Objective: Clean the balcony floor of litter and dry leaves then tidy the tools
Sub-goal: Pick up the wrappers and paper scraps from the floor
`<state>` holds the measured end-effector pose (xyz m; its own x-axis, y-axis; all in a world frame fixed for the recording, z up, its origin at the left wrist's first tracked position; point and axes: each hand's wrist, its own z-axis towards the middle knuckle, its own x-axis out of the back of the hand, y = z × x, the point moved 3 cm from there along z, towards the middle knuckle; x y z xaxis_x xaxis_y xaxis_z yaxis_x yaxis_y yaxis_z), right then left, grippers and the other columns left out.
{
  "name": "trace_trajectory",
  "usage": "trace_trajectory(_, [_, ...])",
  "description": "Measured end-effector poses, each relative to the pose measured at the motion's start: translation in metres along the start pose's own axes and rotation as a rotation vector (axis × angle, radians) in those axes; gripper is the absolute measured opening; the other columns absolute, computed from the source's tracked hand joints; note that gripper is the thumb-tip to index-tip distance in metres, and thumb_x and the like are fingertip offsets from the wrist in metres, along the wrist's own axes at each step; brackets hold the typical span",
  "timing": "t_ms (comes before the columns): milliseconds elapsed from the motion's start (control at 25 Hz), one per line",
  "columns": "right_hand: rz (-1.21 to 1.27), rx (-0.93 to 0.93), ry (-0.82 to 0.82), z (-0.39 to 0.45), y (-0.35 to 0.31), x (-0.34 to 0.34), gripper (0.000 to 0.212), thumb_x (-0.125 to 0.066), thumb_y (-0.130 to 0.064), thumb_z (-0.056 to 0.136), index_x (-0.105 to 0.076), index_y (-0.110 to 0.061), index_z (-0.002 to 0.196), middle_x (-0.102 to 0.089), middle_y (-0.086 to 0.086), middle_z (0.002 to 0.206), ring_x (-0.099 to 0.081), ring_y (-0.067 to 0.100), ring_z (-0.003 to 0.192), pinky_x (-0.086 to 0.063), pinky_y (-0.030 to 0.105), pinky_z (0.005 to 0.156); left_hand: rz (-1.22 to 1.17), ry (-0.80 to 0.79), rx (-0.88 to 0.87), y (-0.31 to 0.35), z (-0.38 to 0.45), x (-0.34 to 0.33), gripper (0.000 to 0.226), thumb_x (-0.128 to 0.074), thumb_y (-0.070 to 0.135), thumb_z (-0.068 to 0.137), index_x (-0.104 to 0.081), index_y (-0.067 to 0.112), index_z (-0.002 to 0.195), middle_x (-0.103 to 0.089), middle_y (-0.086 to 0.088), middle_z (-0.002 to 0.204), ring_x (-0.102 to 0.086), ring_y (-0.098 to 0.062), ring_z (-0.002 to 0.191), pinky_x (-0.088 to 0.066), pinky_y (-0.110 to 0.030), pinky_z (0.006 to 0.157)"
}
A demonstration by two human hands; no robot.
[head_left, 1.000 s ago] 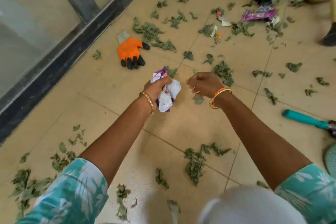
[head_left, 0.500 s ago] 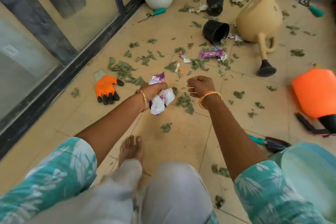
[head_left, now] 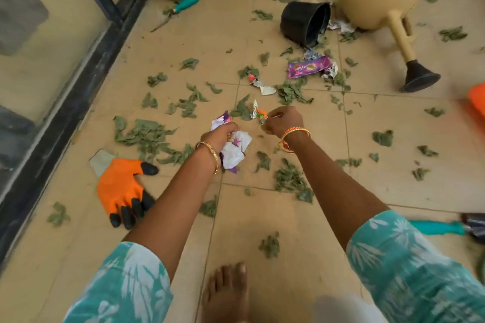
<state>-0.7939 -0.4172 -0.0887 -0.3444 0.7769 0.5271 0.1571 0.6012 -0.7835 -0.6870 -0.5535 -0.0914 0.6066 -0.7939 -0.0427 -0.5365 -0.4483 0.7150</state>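
Left hand (head_left: 220,136) is grasping crumpled wrappers (head_left: 235,149), stockpiling litter. Right hand (head_left: 284,120) is clenching, seemingly pinching a scrap (head_left: 259,113). Purple wrapper (head_left: 308,67) is lying at 1 o'clock on the floor (head_left: 275,217).

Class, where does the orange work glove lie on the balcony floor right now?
In the head view, the orange fabric glove with black fingertips lies lower left on the tiled floor, between the dark door track and the left forearm.

Both hands reach forward, left (head_left: 220,136) gripping, right (head_left: 284,120) fisted.
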Motion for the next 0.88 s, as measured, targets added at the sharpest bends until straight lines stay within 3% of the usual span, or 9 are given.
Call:
trace_trajectory(120, [-0.234, 0.038, 0.010, 0.036, 0.001, -0.018, 0.027, -0.065, -0.013, 0.081, -0.067, -0.003, 0.106, -0.067, 0.018, 0.103, -0.061, 0.032, 0.099, -0.051, 0.036, 0.085, -0.052, -0.051, 0.029, 0.002, 0.038, 0.004, 0.027, -0.056, 0.014, 0.091, -0.044, 0.016, 0.067, -0.051, -0.001, 0.045, -0.049, -0.016, 0.046, -0.041, -0.022, 0.050])
trace_trajectory(280, [-0.448, 0.078, 0.009, 0.056, 0.005, -0.036, 0.023, -0.062, -0.023, 0.083, -0.066, -0.012, 0.103, -0.065, 0.015, 0.104, -0.058, 0.034, 0.100, -0.051, 0.039, 0.084, -0.034, -0.090, 0.041, 0.017, 0.064, 0.000, 0.026, -0.058, 0.017, 0.090, -0.052, 0.013, 0.065, -0.056, -0.002, 0.048, -0.054, -0.017, 0.046, -0.045, -0.022, 0.053])
trace_trajectory(440, [-0.080, 0.069, 0.187, 0.054, 0.008, -0.022, 0.013, -0.062, -0.011, 0.083, -0.071, -0.011, 0.092, -0.067, 0.003, 0.077, -0.060, 0.021, 0.076, -0.044, 0.024, 0.065, -0.005, -0.148, -0.084, 0.036, 0.075, -0.008, 0.022, -0.064, 0.015, 0.083, -0.053, 0.012, 0.065, -0.057, 0.000, 0.046, -0.055, -0.014, 0.041, -0.045, -0.017, 0.046])
trace_trajectory(520, [0.096, 0.113, 0.173, 0.047, 0.007, -0.013, 0.008, -0.065, -0.010, 0.083, -0.072, -0.010, 0.088, -0.060, -0.004, 0.063, -0.060, 0.014, 0.063, -0.042, 0.020, 0.058, -0.022, -0.181, -0.129, 0.040, 0.074, -0.014, 0.016, -0.067, 0.014, 0.075, -0.056, 0.012, 0.064, -0.058, -0.001, 0.050, -0.056, -0.015, 0.043, -0.046, -0.019, 0.048])
trace_trajectory(640, [0.186, 0.198, -0.003, 0.035, -0.004, -0.018, 0.011, -0.066, -0.004, 0.083, -0.073, -0.007, 0.089, -0.063, 0.000, 0.062, -0.057, -0.001, 0.049, -0.045, 0.015, 0.051, -0.046, -0.235, -0.137, 0.042, 0.072, -0.028, 0.009, -0.068, 0.013, 0.069, -0.061, 0.009, 0.072, -0.059, -0.009, 0.065, -0.058, -0.019, 0.051, -0.050, -0.024, 0.051])
trace_trajectory(720, [0.167, 0.223, -0.041, 0.034, -0.010, -0.023, 0.010, -0.068, -0.002, 0.079, -0.073, -0.005, 0.087, -0.065, 0.004, 0.066, -0.055, 0.002, 0.053, -0.047, 0.020, 0.055, -0.015, -0.222, -0.136, 0.040, 0.074, -0.035, 0.014, -0.069, 0.013, 0.066, -0.064, 0.006, 0.078, -0.061, -0.012, 0.070, -0.058, -0.023, 0.057, -0.052, -0.027, 0.055])
trace_trajectory(800, [0.154, 0.224, -0.091, 0.037, -0.014, -0.023, 0.007, -0.066, 0.000, 0.080, -0.071, -0.004, 0.084, -0.064, 0.004, 0.067, -0.055, 0.001, 0.054, -0.045, 0.019, 0.054, 0.015, -0.120, -0.144, 0.041, 0.080, -0.034, 0.008, -0.069, 0.010, 0.070, -0.061, 0.008, 0.073, -0.058, -0.010, 0.070, -0.055, -0.023, 0.058, -0.049, -0.025, 0.054])
trace_trajectory(880, [0.183, 0.196, -0.063, 0.046, -0.017, -0.015, 0.013, -0.060, 0.002, 0.082, -0.069, -0.007, 0.082, -0.065, 0.002, 0.069, -0.055, 0.001, 0.055, -0.043, 0.013, 0.051, 0.021, -0.057, -0.116, 0.044, 0.090, -0.027, 0.017, -0.068, 0.012, 0.071, -0.055, 0.014, 0.062, -0.053, -0.004, 0.059, -0.050, -0.019, 0.051, -0.044, -0.021, 0.052])
